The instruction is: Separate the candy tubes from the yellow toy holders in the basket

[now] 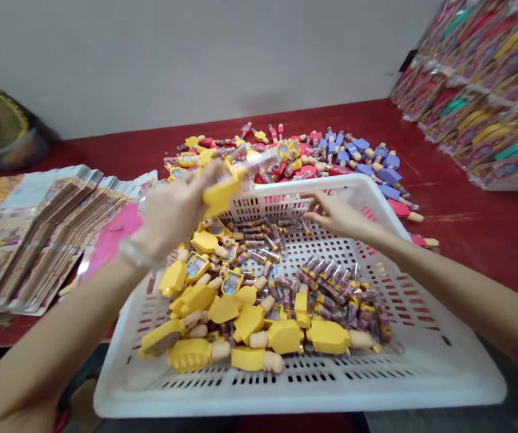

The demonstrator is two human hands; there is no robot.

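My left hand, blurred by motion, is closed on a yellow plastic toy above the basket's far left side. A clear tube sticks out from the toy's right end. My right hand reaches over the inside of the basket near its far rim. Its fingers are bent and apart, with nothing visible between them, close to small clear tubes with dark contents. The white slotted plastic basket holds a heap of yellow toys with beige knobbed ends on the left and more filled tubes toward the right.
Behind the basket lies a pile of red, yellow and purple toys on the red table. Stacked printed cards and a pink piece lie left. Packaged goods stand right; a round container sits far left.
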